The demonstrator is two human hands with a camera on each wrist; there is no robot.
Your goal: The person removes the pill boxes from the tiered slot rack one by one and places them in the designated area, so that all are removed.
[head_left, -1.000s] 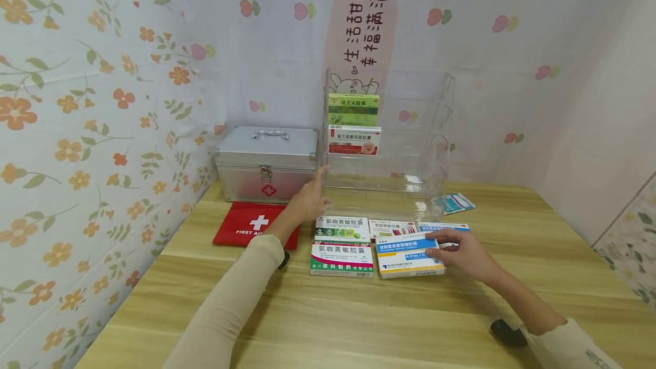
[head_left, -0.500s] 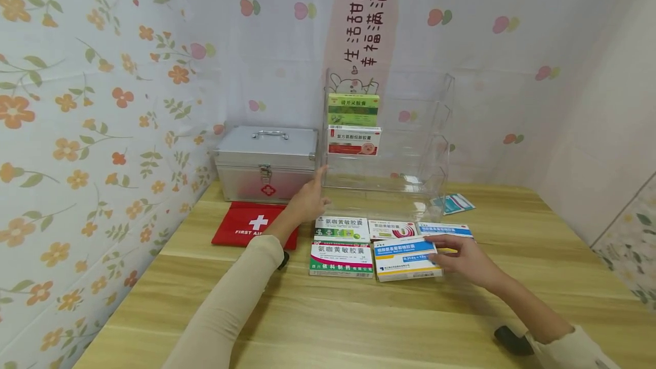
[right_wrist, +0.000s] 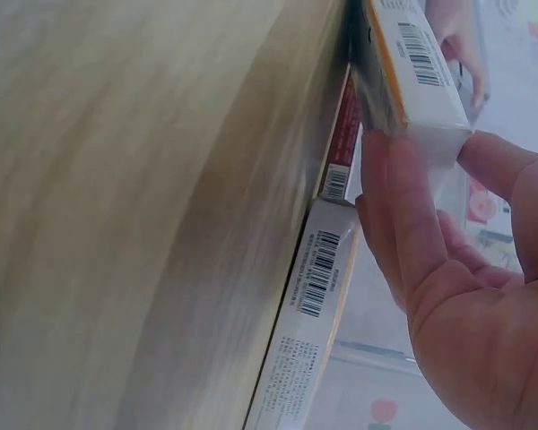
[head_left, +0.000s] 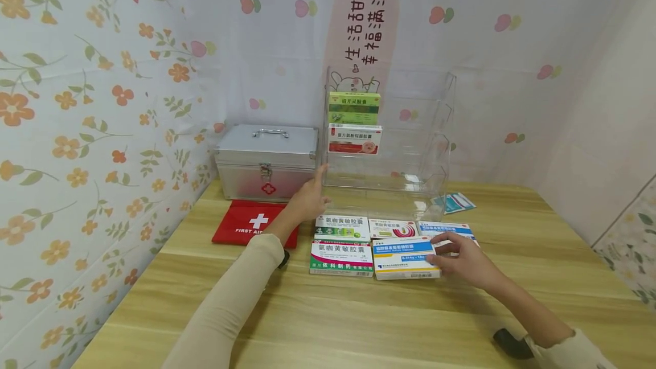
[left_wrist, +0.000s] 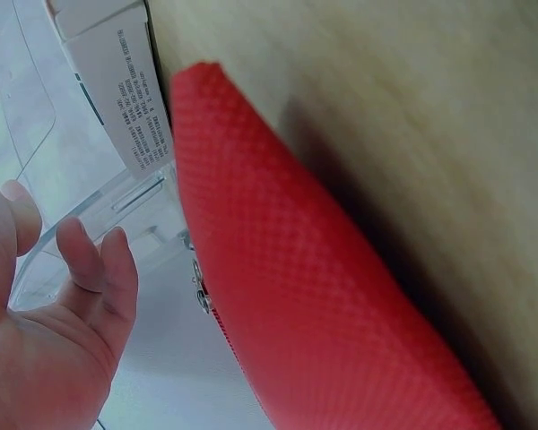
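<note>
In the head view, my right hand (head_left: 463,261) pinches the right end of a blue, white and yellow medicine box (head_left: 402,258), front of the row. The right wrist view has the thumb and fingertips on opposite faces of this box (right_wrist: 421,76), near its corner. My left hand (head_left: 307,204) is at the left side of a clear tiered rack (head_left: 389,172), index finger extended along the edge. The left wrist view shows its other fingers loosely bent beside the clear plastic. A green box (head_left: 353,110) and a red-and-white box (head_left: 353,140) stand in the rack.
Several other medicine boxes lie before the rack, including a green-and-magenta one (head_left: 340,258) and a second blue one (head_left: 446,231). A silver first-aid case (head_left: 266,164) stands left, behind a red pouch (head_left: 253,224). A teal packet (head_left: 458,203) lies right of the rack.
The front blue box has shifted slightly left and now sits closer against the green-and-magenta box, my right fingers resettling on its end. My left hand stays at the rack.
</note>
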